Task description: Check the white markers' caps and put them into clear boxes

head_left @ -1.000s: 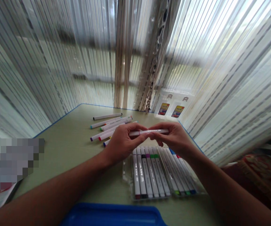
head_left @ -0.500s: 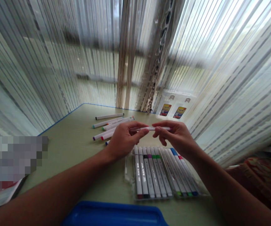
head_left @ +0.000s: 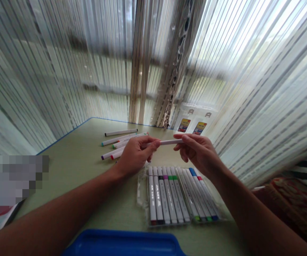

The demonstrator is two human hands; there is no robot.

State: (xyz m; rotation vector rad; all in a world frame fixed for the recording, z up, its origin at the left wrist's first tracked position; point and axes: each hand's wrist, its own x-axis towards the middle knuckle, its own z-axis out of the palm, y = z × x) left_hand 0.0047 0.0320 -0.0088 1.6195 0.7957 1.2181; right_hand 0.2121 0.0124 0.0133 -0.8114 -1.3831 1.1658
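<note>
A white marker [head_left: 169, 142] is held level above the table between my two hands. My left hand [head_left: 135, 153] pinches its left end between thumb and fingers, and my right hand [head_left: 200, 149] pinches its right end. Both ends are hidden by fingers, so its cap colour does not show. Below the hands lies a clear plastic case [head_left: 142, 188] holding a row of white markers [head_left: 166, 199] with coloured bands and ends. Several loose markers [head_left: 120, 133] lie beyond my left hand, some partly covered by it.
A clear case lid [head_left: 196, 111] with two printed labels stands against the striped string curtain [head_left: 110, 71] at the back. A blue plastic tray [head_left: 126, 241] sits at the near edge of the green table [head_left: 70, 160]. Patterned fabric [head_left: 286, 199] is at the right.
More of the marker shows between my hands, as my left hand has shifted left along it and my right grip has changed. The view has turned slightly right.
</note>
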